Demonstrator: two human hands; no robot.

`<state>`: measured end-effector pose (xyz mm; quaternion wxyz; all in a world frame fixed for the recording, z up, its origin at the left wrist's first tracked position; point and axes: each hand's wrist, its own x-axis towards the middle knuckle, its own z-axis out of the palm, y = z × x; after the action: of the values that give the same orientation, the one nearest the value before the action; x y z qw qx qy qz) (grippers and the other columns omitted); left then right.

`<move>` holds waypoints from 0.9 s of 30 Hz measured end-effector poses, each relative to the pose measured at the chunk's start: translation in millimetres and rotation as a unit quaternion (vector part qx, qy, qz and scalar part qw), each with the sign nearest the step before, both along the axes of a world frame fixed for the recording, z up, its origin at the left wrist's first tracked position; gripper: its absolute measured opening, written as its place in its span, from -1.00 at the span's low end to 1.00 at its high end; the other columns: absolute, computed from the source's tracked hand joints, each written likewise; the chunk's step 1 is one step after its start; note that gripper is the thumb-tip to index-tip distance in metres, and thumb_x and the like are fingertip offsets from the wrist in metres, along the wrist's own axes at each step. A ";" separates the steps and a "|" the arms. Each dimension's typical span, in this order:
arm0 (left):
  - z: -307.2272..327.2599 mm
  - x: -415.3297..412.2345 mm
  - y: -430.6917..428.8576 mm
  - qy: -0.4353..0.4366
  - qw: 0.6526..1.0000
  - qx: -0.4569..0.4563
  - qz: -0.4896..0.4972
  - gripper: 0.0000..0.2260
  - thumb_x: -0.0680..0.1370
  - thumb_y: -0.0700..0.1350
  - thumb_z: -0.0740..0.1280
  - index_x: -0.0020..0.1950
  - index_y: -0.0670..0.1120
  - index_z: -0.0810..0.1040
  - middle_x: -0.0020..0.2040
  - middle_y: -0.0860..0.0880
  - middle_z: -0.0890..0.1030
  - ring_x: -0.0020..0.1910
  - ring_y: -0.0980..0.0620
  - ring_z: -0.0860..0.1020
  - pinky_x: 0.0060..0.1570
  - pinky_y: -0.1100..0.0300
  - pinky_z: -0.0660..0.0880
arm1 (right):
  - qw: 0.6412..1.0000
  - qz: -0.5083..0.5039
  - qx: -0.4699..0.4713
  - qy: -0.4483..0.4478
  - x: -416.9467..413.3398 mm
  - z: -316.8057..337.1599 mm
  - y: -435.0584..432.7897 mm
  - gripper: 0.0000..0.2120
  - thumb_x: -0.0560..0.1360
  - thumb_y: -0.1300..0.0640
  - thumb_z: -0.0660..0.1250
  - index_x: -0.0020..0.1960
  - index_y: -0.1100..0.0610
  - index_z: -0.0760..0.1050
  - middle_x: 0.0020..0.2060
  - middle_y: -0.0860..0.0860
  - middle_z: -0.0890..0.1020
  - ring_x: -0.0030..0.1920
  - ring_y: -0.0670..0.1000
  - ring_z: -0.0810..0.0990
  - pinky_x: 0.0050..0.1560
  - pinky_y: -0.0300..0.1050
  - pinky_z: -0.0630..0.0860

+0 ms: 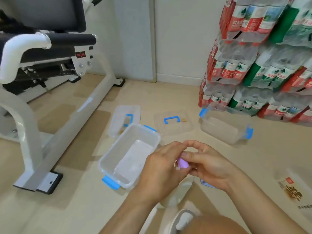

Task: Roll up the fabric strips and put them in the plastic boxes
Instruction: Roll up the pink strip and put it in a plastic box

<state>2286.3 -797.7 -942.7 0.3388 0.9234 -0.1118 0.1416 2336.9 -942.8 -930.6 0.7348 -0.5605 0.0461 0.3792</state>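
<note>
Left hand (pixel 162 168), right hand (pixel 209 163) — grips pinching together.

We read 农夫山泉 on red bottle labels (pixel 236 22). Red digits on machine panel (pixel 80 54): too blurred for us. Brown characters on bag (pixel 293 194): unreadable.

We count plastic boxes, qty 2: near box (pixel 108 159), far box (pixel 224 130). Lids w/ blue handle, qty 2: left lid (pixel 121 110), right lid (pixel 173 129). Purple fabric roll (pixel 183 163), qty 1. Hands, qty 2: left hand (pixel 160 169), right hand (pixel 212 166). Exercise machine (pixel 55 132), qty 1. Bottle packs (pixel 236 65): several, exact no. unclear.
</note>
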 end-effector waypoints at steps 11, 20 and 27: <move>-26.3 14.1 -5.3 0.168 0.967 -0.186 0.034 -0.49 0.36 -0.14 0.53 0.28 0.07 0.52 0.12 0.12 0.53 0.05 0.21 0.55 0.13 0.38 0.45 | 0.997 -0.023 -0.047 -0.050 16.0 -25.6 -2.6 -0.71 0.42 0.41 0.39 0.06 0.22 0.38 -0.25 0.29 0.68 -0.27 0.16 0.66 -0.22 -0.10 0.54; -12.5 35.1 -2.8 0.276 0.886 -0.367 0.060 -0.91 0.49 -0.21 0.42 -0.02 -0.11 0.66 -0.28 -0.09 0.69 -0.30 0.10 0.61 -0.26 0.30 0.52 | 0.976 0.033 -0.161 -0.142 20.9 -12.3 -19.7 -0.69 0.37 0.31 0.49 -0.09 0.12 0.37 -0.28 0.14 0.70 -0.23 0.06 0.62 0.06 -0.02 0.48; -2.6 27.7 -23.0 0.256 0.828 -0.488 0.106 -0.87 0.50 -0.35 0.36 -0.10 -0.15 0.64 -0.29 -0.06 0.66 -0.37 0.09 0.59 -0.28 0.31 0.55 | 0.980 0.035 -0.165 -0.102 13.8 10.6 -43.1 -0.84 0.48 0.17 0.41 -0.01 0.19 0.48 -0.23 0.15 0.71 -0.37 -0.06 0.57 -0.31 -0.26 0.44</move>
<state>2314.0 -820.6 -945.3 0.7445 0.6474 0.1608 -0.0293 2350.7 -985.9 -920.0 0.6193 -0.7108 0.0131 0.3332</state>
